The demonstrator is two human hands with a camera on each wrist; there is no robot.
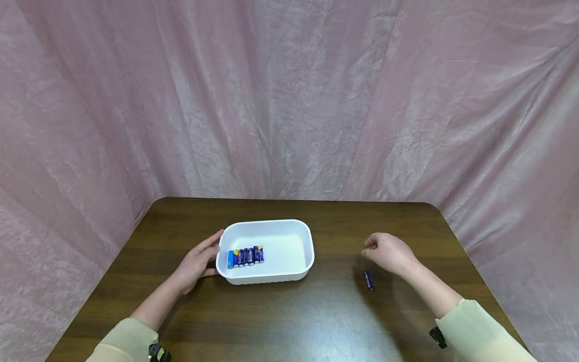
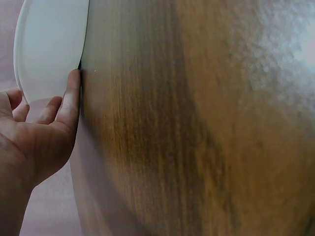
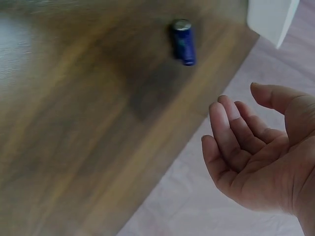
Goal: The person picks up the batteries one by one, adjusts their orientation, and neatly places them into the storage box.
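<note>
Tabletop (image 1: pixel 289 311): battery (image 1: pixel 369 280) clear of tray (image 1: pixel 309 246)

Beneath both hands: dark brown wooden table (image 1: pixel 289 322), grain running side to side, glossy, with a pale sheen on the bare stretch between left hand (image 1: pixel 196 264) and right hand (image 1: pixel 391 253). Rounded corners on the far side. Beyond the hands and out past each of them: crinkled pink cloth backdrop (image 1: pixel 289 100), hung in folds, closing in the table on three sides.
</note>
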